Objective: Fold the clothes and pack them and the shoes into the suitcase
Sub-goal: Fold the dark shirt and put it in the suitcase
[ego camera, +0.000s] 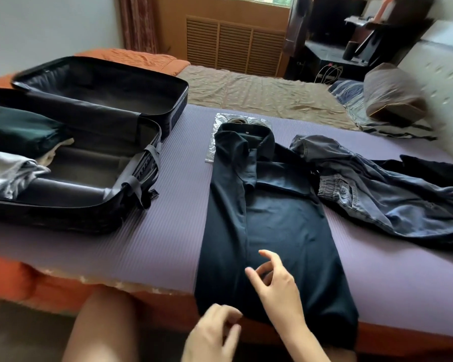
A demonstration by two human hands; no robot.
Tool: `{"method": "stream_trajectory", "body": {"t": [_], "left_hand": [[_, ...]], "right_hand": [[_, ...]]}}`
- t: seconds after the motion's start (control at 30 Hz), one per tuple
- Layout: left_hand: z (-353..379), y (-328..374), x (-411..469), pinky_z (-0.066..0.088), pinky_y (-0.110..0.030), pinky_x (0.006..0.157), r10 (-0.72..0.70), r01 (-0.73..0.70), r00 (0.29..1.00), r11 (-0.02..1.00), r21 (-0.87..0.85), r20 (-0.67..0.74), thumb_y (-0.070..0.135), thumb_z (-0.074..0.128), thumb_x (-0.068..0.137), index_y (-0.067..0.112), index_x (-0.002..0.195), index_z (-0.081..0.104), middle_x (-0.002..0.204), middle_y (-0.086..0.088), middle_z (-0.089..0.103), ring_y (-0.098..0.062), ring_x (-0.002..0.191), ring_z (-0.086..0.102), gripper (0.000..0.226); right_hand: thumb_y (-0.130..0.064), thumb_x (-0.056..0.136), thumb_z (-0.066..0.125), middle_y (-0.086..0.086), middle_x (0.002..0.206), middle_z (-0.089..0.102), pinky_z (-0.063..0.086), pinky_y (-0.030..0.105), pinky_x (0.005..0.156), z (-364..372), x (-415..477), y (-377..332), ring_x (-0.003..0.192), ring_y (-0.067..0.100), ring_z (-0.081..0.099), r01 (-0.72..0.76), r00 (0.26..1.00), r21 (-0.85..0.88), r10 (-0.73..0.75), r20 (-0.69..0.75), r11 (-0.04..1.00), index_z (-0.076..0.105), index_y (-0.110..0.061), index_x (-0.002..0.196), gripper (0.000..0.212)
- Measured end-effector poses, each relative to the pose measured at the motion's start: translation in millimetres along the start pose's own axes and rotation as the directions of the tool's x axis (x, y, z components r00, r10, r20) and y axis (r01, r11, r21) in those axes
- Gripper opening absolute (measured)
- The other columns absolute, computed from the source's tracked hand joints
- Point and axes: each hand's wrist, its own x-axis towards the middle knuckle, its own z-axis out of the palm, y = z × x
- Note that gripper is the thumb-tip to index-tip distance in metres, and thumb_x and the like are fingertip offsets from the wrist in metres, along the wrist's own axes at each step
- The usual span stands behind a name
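A dark navy shirt [270, 218] lies on the purple mat, folded lengthwise into a long strip with its collar at the far end. My right hand [275, 283] hovers over the strip's near part with loosely bent fingers, holding nothing. My left hand [215, 333] is by the shirt's near left corner, fingers loosely curled; whether it touches the cloth is unclear. Blue jeans [392, 194] lie crumpled to the right. A pair of shoes in a clear bag [236, 121] sits beyond the collar. The open black suitcase [94, 163] on the left holds folded clothes [13, 152].
The purple mat [152, 231] covers the near edge of a bed with an orange base. A brown sheet and pillows [392, 95] lie farther back and right. A padded headboard runs along the right. My bare knee [100, 325] is in front of the bed.
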Motion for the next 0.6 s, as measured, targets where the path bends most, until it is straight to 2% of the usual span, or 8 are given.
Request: {"method": "stream_trajectory", "body": {"t": [0.07,0.13,0.2,0.27,0.4,0.5,0.6], "left_hand": [[-15.9,-18.1,-3.7,0.041,-0.005,0.067,-0.039,0.045,0.987,0.998,0.035,-0.158,0.043,0.046,0.071,0.044,0.098,0.053,0.091,0.024,0.056,0.011,0.072,0.053,0.028],[-31.9,-32.7,-3.3,0.042,-0.008,0.077,-0.088,0.100,0.967,0.994,0.040,-0.240,0.039,0.052,0.074,0.043,0.099,0.054,0.093,0.021,0.057,0.005,0.080,0.055,0.025],[-45.0,-32.3,1.5,0.045,-0.021,0.086,-0.184,0.189,0.940,0.982,-0.009,-0.288,0.023,0.066,0.081,0.040,0.099,0.056,0.098,0.015,0.060,-0.004,0.090,0.059,0.027],[-48.4,-27.9,6.2,0.049,-0.032,0.089,-0.267,0.258,0.928,0.964,-0.068,-0.259,0.012,0.068,0.083,0.032,0.103,0.055,0.099,0.011,0.062,-0.010,0.095,0.061,0.031],[-42.6,-14.3,12.0,0.050,-0.030,0.085,-0.265,0.255,0.936,0.964,-0.073,-0.230,0.016,0.065,0.086,0.027,0.107,0.050,0.096,0.012,0.060,-0.007,0.091,0.060,0.029],[-38.6,-9.1,18.6,0.046,-0.025,0.079,-0.252,0.250,0.928,0.967,-0.044,-0.276,0.015,0.064,0.086,0.023,0.112,0.047,0.095,0.008,0.058,-0.004,0.084,0.056,0.032],[-35.3,-7.0,26.5,0.045,-0.026,0.082,-0.254,0.255,0.929,0.966,-0.035,-0.270,0.015,0.064,0.087,0.019,0.115,0.045,0.095,0.005,0.056,-0.009,0.087,0.055,0.035]], "right_hand": [[-0.044,0.078,0.071,-0.014,0.079,0.059,0.046,0.025,0.073,7.4,-16.2,6.7,0.075,0.004,0.054,0.037,0.999,-0.050,-0.037,0.000,0.998,0.051,-0.032,0.124,0.052],[-0.040,0.075,0.076,-0.013,0.080,0.056,0.045,0.025,0.076,16.8,-26.8,9.4,0.080,0.006,0.051,0.060,0.997,-0.120,-0.065,-0.042,0.991,0.052,-0.026,0.126,0.058],[-0.029,0.069,0.083,-0.013,0.077,0.054,0.048,0.029,0.075,25.4,-31.2,7.0,0.079,0.012,0.053,0.056,0.991,-0.172,-0.076,-0.112,0.984,0.056,-0.019,0.123,0.062],[-0.019,0.063,0.086,-0.013,0.075,0.051,0.051,0.032,0.071,33.8,-34.0,2.3,0.075,0.014,0.054,0.055,0.980,-0.198,-0.091,-0.175,0.979,0.058,-0.015,0.120,0.063],[-0.006,0.074,0.072,-0.012,0.080,0.054,0.046,0.029,0.077,40.1,-38.4,-5.5,0.079,0.009,0.049,-0.008,0.980,-0.071,-0.006,-0.201,0.997,0.053,-0.016,0.124,0.054],[-0.005,0.077,0.066,-0.013,0.079,0.057,0.039,0.020,0.071,37.0,-41.5,-6.5,0.075,0.006,0.054,-0.023,0.974,0.053,0.035,-0.222,0.998,0.052,-0.019,0.117,0.044],[-0.004,0.081,0.063,-0.009,0.079,0.057,0.042,0.013,0.064,33.9,-43.5,-4.6,0.070,0.005,0.058,-0.054,0.972,0.187,0.094,-0.215,0.981,0.048,-0.026,0.108,0.038]]}}
